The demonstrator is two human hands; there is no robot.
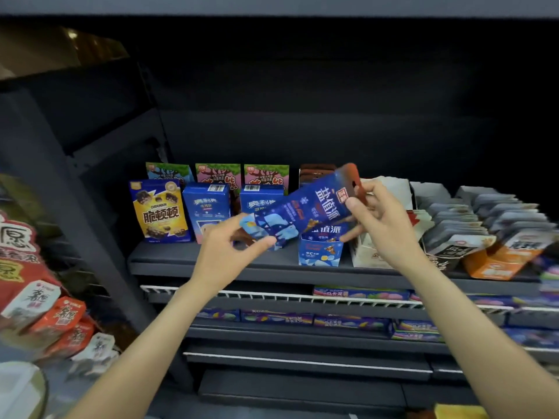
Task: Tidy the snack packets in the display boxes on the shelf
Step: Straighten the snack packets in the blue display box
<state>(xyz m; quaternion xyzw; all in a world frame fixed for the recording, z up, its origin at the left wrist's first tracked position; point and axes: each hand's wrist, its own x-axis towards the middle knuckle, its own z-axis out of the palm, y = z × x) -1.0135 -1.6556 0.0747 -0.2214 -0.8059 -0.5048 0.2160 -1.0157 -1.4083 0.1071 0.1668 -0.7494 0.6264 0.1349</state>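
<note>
A long blue snack packet (305,207) with white characters is held tilted in front of the shelf, its brown top end up and to the right. My left hand (230,252) pinches its lower left end. My right hand (375,219) grips its upper right end near the brown tab. Just below the packet stands a blue display box (320,252) of the same brand. To its right a white display box (369,255) sits partly hidden behind my right hand. Farther right, a black box (447,252) and an orange box (496,264) hold rows of grey packets (484,216).
Blue cookie boxes (208,207), a yellow and blue box (160,213) and pink and green boxes (217,173) stand at the shelf's left. Lower shelves (302,325) carry flat blue packs behind a white wire rail. Red and white packets (48,313) hang at the far left.
</note>
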